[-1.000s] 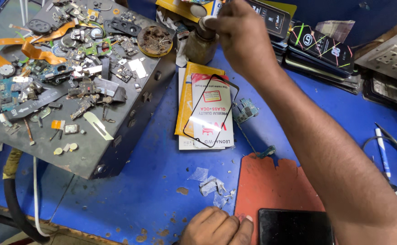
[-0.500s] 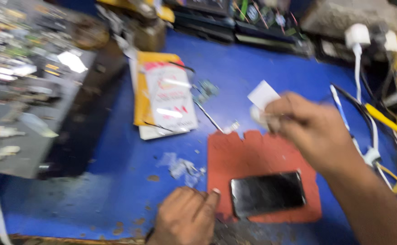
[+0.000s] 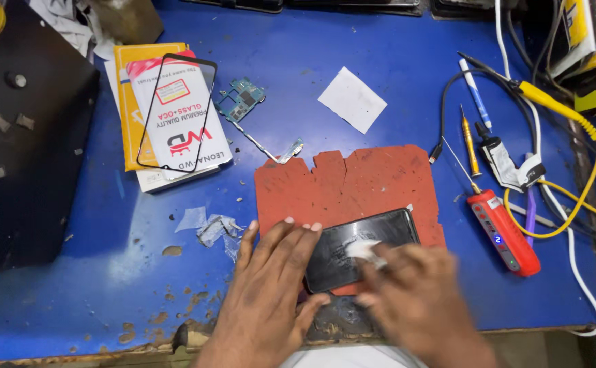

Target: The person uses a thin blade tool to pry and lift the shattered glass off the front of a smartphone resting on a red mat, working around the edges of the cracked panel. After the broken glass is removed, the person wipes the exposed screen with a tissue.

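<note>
Phone [image 3: 352, 249] lies screen-up on the near edge of the red mat [image 3: 352, 184], near-centre of the blue worktop [image 3: 393, 75]. Left hand [image 3: 271, 286] rests flat, fingers spread, holding down the phone's left end; nothing gripped. Right hand [image 3: 414, 293] is blurred; fingers pinched on a small white wipe [image 3: 363, 250] pressed on the glass. Streaks show on the screen.

Step in hand, as judged: wiping the screen clean. Next move likely calls for even strokes across the right half, with the left hand keeping the phone from sliding.

Far left: glass panel [image 3: 175, 112] on its packet. White paper [image 3: 352, 99] far of mat. Red tool [image 3: 502, 232] to the right.
</note>
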